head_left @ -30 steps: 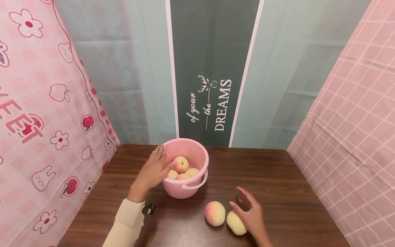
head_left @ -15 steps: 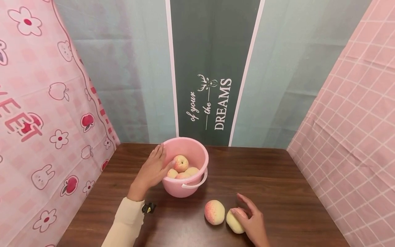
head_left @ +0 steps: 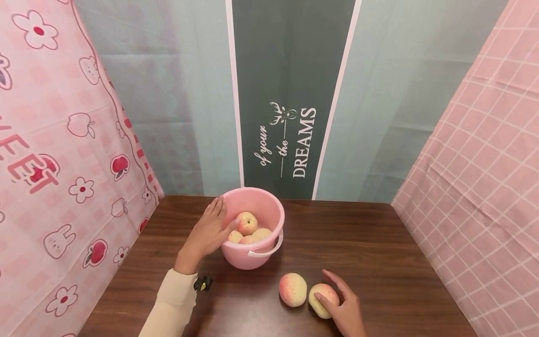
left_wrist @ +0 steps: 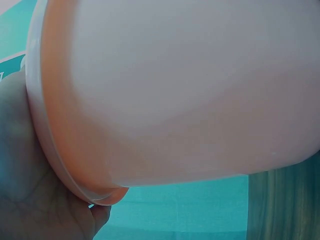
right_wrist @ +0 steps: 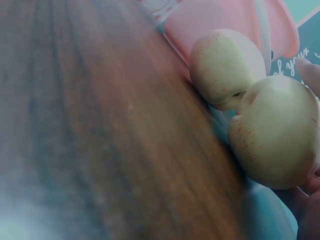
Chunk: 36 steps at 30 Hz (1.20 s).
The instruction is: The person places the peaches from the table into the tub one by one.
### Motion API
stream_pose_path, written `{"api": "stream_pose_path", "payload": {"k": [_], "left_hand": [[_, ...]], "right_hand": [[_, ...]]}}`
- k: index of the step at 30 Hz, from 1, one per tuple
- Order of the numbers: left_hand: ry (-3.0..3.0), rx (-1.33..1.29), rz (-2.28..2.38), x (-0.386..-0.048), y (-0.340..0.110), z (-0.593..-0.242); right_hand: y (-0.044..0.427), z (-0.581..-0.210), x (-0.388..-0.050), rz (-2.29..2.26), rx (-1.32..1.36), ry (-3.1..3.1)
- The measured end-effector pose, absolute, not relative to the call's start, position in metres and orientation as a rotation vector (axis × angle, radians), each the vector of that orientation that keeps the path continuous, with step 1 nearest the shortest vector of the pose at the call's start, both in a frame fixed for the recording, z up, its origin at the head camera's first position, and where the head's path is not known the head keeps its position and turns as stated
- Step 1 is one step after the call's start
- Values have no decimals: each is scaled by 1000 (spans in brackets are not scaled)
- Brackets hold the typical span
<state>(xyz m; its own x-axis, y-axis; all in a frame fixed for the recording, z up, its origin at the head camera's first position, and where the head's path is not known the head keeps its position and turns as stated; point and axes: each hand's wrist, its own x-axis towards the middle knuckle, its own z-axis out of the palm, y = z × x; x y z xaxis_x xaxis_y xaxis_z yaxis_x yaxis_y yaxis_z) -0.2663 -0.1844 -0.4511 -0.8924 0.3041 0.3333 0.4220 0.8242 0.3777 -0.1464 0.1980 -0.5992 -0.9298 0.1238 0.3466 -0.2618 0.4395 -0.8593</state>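
Note:
A pink bucket [head_left: 247, 256] with a white handle [head_left: 266, 253] stands at the back of the table, holding several yellow-and-red peaches [head_left: 247, 223]. My left hand [head_left: 207, 232] rests over its left rim, fingers straight and thumb reaching inside; in the left wrist view the palm lies against the rim [left_wrist: 40, 115]. In front of the bucket, one peach [head_left: 293, 290] lies by itself. Just right of it, my right hand [head_left: 348, 309] holds another peach [head_left: 322, 299], thumb across its top and fingers around the far side. Some of those fingers are hidden behind the peach.
The dark wooden table [head_left: 362, 238] ends at a green-grey backdrop [head_left: 278, 70]. Patterned pink cloths hang on both sides, the left one [head_left: 84, 154] printed with flowers and the right one [head_left: 484, 164] with a grid.
My right hand has lowered around the right-hand peach and its thumb now lies on it. That peach has turned, showing more red. The left hand and bucket hold still.

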Motion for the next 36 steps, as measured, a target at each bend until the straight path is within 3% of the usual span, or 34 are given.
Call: {"api": "stream_pose_path", "payload": {"k": [36], "left_hand": [[-2743, -573, -649, -267, -185, -451]], "right_hand": [[201, -606, -132, 1547, 116, -2319]]}}
